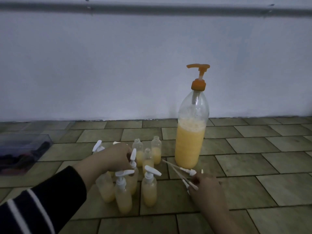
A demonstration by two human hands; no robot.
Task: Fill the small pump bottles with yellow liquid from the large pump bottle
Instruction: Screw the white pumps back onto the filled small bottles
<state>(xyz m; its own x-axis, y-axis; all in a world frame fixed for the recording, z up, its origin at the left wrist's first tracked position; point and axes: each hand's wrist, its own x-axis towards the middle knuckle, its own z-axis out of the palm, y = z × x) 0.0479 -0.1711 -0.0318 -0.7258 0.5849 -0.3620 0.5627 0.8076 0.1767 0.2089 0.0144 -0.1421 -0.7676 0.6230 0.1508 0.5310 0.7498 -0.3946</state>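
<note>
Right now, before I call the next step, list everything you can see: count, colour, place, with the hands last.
Large clear plastic pump bottle: one, orange pump, about half full of yellow liquid, on the floor by the wall, right of centre.
Small clear bottles without pumps: three, part-filled yellow, just left of the large bottle.
Small bottles with white pumps fitted: at least four, yellow liquid, front cluster; exact count hidden by the left hand.
Loose white pump heads with dip tubes: at least two, at the right hand.
Clear plastic box: one, dark contents, far left.
Tiled floor: greenish-brown.
Wall: pale.
Left hand: grips a pump top, dark striped sleeve.
Right hand: holds the loose pumps.
</note>
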